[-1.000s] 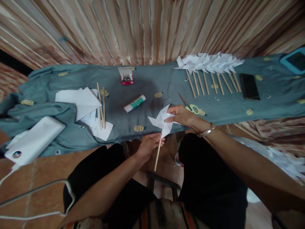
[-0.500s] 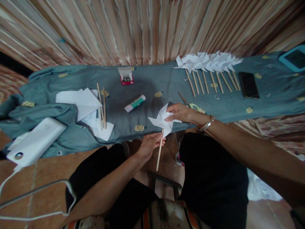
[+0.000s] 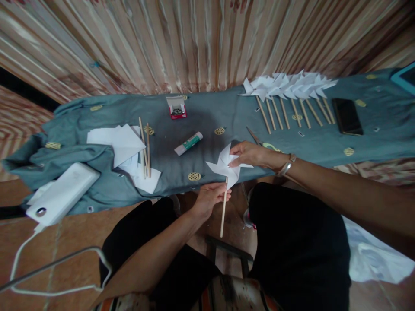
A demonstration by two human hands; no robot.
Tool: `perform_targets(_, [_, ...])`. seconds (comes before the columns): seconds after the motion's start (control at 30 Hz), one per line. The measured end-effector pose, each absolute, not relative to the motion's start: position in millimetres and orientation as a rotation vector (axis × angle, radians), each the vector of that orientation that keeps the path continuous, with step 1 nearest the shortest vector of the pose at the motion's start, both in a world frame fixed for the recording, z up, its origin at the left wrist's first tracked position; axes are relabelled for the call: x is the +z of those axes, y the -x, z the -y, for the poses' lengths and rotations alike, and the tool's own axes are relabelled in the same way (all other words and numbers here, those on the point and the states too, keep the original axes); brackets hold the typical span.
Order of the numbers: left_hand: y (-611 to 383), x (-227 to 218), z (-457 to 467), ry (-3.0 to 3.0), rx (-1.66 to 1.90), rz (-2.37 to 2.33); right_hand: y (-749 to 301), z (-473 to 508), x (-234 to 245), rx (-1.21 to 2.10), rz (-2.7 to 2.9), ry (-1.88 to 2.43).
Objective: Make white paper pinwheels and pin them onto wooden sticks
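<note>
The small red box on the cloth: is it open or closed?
Open. The lid of the red box stands raised, and shiny metal pieces show inside.

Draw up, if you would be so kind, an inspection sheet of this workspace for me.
Surface: teal patterned cloth, rumpled at its left end.
Job's things: white pinwheel on a wooden stick; row of pinwheels, back right; loose sticks partly over white paper; open red box of small metal pieces; glue stick; scissors beside the right grip.
Clutter: phone, right; white device, left; blue-edged device, cut off by the frame.
Grips: left grip holds the stick below the pinwheel; right grip pinches the pinwheel near its centre.
Cables: white cable plugged into the white device.
Surroundings: striped curtain, tiled floor, white bag.
</note>
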State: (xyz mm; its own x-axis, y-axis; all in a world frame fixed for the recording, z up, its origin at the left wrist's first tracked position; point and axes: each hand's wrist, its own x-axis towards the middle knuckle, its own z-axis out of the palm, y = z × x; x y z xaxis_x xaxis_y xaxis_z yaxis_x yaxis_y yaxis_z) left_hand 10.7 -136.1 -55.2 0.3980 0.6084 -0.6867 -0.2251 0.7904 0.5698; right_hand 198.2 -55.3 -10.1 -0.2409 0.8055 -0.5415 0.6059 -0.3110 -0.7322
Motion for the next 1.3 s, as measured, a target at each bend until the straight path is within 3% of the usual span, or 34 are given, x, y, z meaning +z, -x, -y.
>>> perform_targets(1.3, [-11.7, -54.2, 133.7, -0.434, 0.547, -1.011, -193.6, 49.5, -0.8, 1.611, 1.621, 1.961])
